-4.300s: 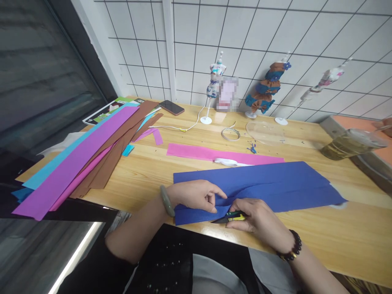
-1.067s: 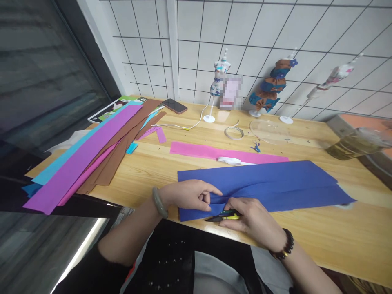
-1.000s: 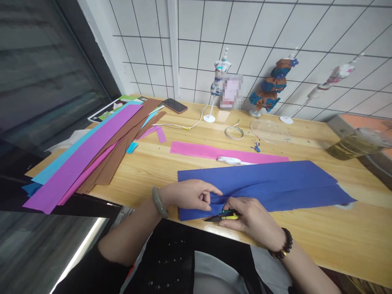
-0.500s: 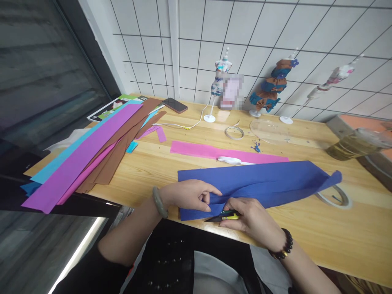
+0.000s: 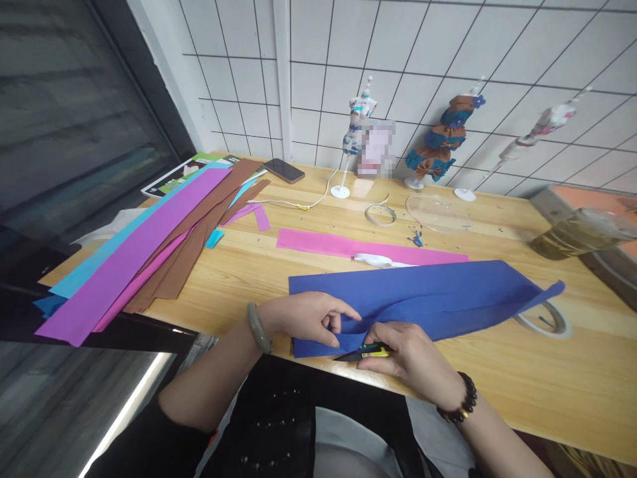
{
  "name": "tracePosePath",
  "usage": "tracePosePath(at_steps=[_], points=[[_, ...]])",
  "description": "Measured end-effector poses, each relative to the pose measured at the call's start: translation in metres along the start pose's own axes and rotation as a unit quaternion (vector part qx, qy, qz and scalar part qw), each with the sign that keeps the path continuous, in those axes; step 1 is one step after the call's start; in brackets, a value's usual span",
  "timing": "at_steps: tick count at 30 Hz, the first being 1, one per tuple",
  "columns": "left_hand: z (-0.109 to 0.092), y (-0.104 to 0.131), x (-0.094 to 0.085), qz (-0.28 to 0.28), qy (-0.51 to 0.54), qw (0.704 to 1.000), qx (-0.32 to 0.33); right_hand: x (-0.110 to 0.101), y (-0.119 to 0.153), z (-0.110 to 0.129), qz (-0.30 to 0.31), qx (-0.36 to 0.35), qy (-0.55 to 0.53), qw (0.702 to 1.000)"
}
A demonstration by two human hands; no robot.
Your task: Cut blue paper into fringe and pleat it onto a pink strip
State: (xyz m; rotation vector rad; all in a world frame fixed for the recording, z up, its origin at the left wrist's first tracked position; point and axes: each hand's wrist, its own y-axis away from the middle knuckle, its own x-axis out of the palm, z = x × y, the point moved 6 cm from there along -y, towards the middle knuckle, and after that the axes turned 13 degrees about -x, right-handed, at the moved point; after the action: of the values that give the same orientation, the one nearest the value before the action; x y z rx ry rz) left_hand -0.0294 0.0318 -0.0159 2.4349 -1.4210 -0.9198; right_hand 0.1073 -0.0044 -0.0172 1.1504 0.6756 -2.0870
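Observation:
A wide blue strip of crepe-like paper (image 5: 448, 292) lies along the table's front edge, puckered in the middle, its right end curling up. My left hand (image 5: 311, 318) rests on its left part, index finger reaching forward and the other fingers curled against the paper. Close beside it, my right hand (image 5: 411, 355) is closed around small thread snips (image 5: 368, 352) with a yellow and black body. Their dark pointed blades face left at the strip's lower edge. Whether the blades touch the paper, I cannot tell.
Behind the blue strip lie a pink strip (image 5: 318, 244) and a white-handled tool (image 5: 373, 259). A tape roll (image 5: 560, 322) sits partly under the blue end. Coloured strips (image 5: 144, 245) and a phone (image 5: 283, 170) are left; small dress forms (image 5: 438, 143) stand behind, a cup (image 5: 572, 234) right.
The curled right end of the blue strip has shifted slightly outward to the right and flattened a little. Both hands and the snips stay almost where they were.

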Motion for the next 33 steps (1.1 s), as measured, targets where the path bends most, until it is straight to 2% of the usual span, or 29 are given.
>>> tracePosePath(at_steps=[33], points=[[0.0045, -0.0011, 0.0005, 0.005, 0.039, 0.999, 0.004, -0.0004, 0.0019, 0.0005, -0.019, -0.019, 0.016, 1.000]])
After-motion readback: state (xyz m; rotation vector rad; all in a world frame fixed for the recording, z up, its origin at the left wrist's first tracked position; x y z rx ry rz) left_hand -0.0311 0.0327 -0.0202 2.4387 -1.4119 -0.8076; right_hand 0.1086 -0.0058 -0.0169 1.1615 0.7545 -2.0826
